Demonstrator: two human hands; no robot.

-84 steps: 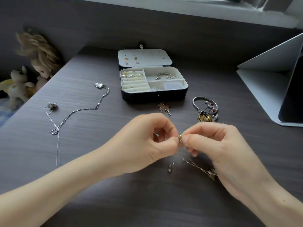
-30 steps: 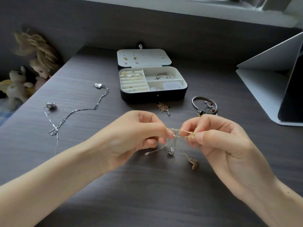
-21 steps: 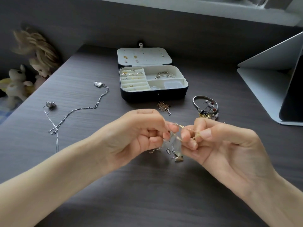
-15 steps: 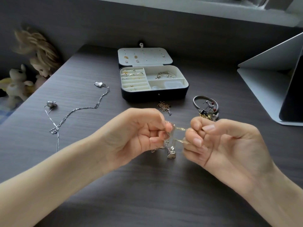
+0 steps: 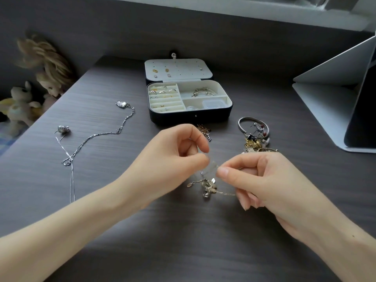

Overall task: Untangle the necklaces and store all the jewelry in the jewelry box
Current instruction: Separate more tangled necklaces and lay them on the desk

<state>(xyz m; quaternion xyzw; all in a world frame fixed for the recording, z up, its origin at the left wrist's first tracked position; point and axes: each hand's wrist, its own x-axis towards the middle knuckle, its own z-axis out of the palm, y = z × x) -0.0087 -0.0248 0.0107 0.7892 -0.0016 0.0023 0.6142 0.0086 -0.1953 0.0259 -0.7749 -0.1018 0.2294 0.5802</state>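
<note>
Since a moment back the necklaces [image 5: 208, 185] had sagged just below my pinches, left hand [image 5: 175, 157] and right hand [image 5: 264, 176] each nipping a strand to tease the knot loose.

jewelry box [image 5: 190, 117] behind both hands, necklaces [image 5: 95, 137] left (crossed), bangle pile [image 5: 254, 135] right

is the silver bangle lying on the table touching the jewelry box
Apart. The head view shows a strip of bare table between the bangle and the front right corner of the jewelry box.
</note>
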